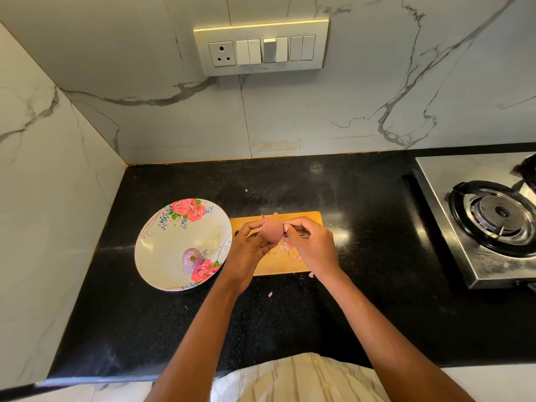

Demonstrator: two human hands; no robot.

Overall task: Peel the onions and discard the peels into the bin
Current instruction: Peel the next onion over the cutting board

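STEP: peeling in hand | GRIP: left hand [250,248] cups the onion [273,231] above the wooden cutting board [307,220]; right hand [310,242] pinches at its skin | NEXT: I judge, pull the thin papery skin off; bin not in view | OTHER: smooth peeled onion [191,258] lies in glossy floral bowl [162,248]; peel scraps [285,247] lie on the board

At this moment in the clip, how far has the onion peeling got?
Done: one peeled onion lies in the floral bowl. In hand: the left hand holds a second onion over the cutting board while the right hand pinches at its skin. Left: peel scraps lie on the board and black counter, not yet binned; no bin is in view.
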